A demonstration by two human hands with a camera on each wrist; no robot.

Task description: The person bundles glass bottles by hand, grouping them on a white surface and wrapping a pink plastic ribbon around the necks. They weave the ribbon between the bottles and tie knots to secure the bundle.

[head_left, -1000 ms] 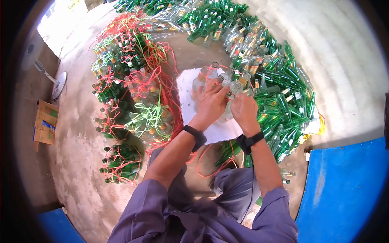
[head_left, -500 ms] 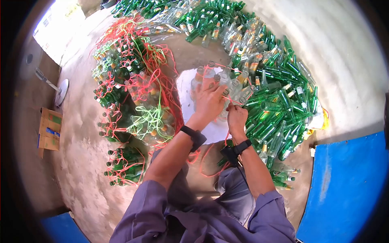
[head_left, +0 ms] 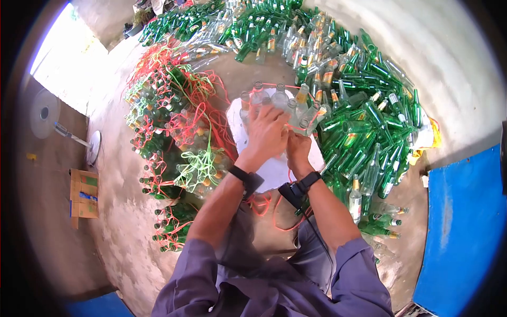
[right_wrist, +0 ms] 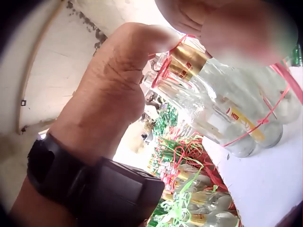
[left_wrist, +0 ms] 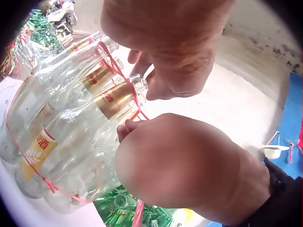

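A bundle of clear glass bottles [head_left: 301, 104] stands on a white board [head_left: 272, 177] in the head view. Red plastic string [left_wrist: 29, 163] circles the bottles low down, and more of it runs around their necks. My left hand [head_left: 265, 132] lies over the near necks, its fingertips at the string there. Close beside it, my right hand [head_left: 299, 150] pinches the red string, and a strand [left_wrist: 138, 215] hangs below that hand in the left wrist view. Gold labels [left_wrist: 113, 99] show on the bottle necks. Part of the string between the hands is hidden by the fingers.
Tied bundles of bottles [head_left: 198, 171] with red and green string stand to the left. A big heap of loose green and clear bottles [head_left: 364, 121] curves around the right and back. A cardboard box [head_left: 84, 195] and a standing fan [head_left: 94, 145] are at far left.
The right hand has come away from the right-hand bottle necks, down and left toward the left hand, with the red string in its fingers. The head view has shifted.
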